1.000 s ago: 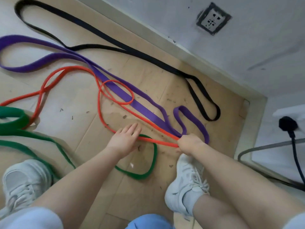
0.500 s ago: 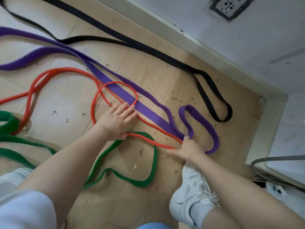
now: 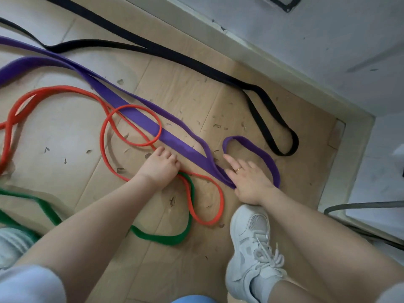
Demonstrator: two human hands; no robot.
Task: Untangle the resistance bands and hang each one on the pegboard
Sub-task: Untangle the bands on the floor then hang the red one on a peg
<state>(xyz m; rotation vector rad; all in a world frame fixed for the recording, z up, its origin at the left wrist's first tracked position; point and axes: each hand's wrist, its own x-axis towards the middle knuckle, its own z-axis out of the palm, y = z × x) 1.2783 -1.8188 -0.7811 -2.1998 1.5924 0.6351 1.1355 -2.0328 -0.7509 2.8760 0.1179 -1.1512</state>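
Since a second ago the right hand (image 3: 247, 180) lies released, flat, beside the wide purple rubber band (image 3: 140, 114), while the left hand (image 3: 160, 167) grips the thin orange rubber band (image 3: 105, 149); draw it out slowly.

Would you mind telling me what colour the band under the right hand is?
Purple band, seen in the head view beneath the right hand.

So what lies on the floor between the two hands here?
In the head view, the wide purple band runs diagonally between the left hand and the right hand. A thin orange band crosses the cardboard floor there too.
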